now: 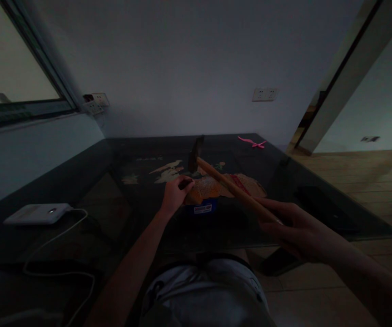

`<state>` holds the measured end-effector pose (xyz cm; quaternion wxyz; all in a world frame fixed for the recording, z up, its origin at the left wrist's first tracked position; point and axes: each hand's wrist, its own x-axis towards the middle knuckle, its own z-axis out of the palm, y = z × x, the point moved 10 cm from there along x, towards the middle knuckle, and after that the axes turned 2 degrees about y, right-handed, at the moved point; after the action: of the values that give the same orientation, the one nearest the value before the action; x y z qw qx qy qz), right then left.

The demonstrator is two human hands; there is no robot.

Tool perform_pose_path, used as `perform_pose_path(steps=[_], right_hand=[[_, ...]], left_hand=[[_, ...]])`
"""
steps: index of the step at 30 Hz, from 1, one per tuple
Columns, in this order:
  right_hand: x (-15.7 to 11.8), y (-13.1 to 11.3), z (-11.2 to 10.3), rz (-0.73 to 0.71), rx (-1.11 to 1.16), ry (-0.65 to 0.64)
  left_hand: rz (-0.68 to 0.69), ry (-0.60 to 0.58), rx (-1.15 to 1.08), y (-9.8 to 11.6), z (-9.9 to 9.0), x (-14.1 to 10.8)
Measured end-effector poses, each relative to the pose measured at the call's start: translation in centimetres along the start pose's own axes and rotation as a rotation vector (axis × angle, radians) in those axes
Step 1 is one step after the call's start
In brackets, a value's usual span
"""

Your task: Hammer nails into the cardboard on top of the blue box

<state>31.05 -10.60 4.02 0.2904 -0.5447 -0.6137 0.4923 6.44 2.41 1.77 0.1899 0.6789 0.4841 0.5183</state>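
Right hand [291,225] wraps the lower end of a hammer with a long wooden handle and dark metal head [238,190]; head looks raised, angled past the left fingers. Left hand [177,193] is curled, thumb and forefinger drawn close at the left edge of a mottled orange-brown piece [205,187]; can't tell whether it's pinching something small. That piece sits over a blue box with a pale label [203,209], beside a torn brown cardboard sheet with red print [243,184], all on a dark glossy bench [274,165].

Main risk: left fingers are near the hammer's likely path, so an off-line swing could catch them. Dim light makes misjudged aim likelier. Grip far down the handle probably gives reach but less control. A blow landing off-centre could tip or skid the piece, since support under it looks uneven; smooth bench top may let the box slide. A hard miss might chip the bench surface. White power bank [39,213] lies well apart at left, so low risk.
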Motion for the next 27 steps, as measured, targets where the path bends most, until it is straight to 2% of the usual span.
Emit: perform_pose_path(steps=[5, 10, 16, 20, 25, 27], right_hand=[[0.2, -0.5, 0.2, -0.042, -0.062, -0.025], [-0.2, -0.2, -0.3, -0.022, -0.055, 0.017], [0.0, -0.4, -0.1, -0.083, -0.096, -0.008], [0.0, 0.0, -0.5, -0.037, -0.052, 0.026], [0.2, 0.3, 0.4, -0.037, -0.023, -0.073], [0.2, 0.1, 0.3, -0.057, -0.046, -0.058]], left_hand=[[-0.012, -0.008, 0.050, 0.2, -0.1, 0.0], [-0.018, 0.005, -0.037, 0.2, -0.1, 0.0], [-0.022, -0.007, 0.043, 0.3, -0.2, 0.0], [-0.026, -0.021, 0.014, 0.2, 0.0, 0.0], [-0.023, -0.018, 0.038, 0.0, 0.0, 0.0], [-0.022, -0.019, 0.048, 0.0, 0.1, 0.0]])
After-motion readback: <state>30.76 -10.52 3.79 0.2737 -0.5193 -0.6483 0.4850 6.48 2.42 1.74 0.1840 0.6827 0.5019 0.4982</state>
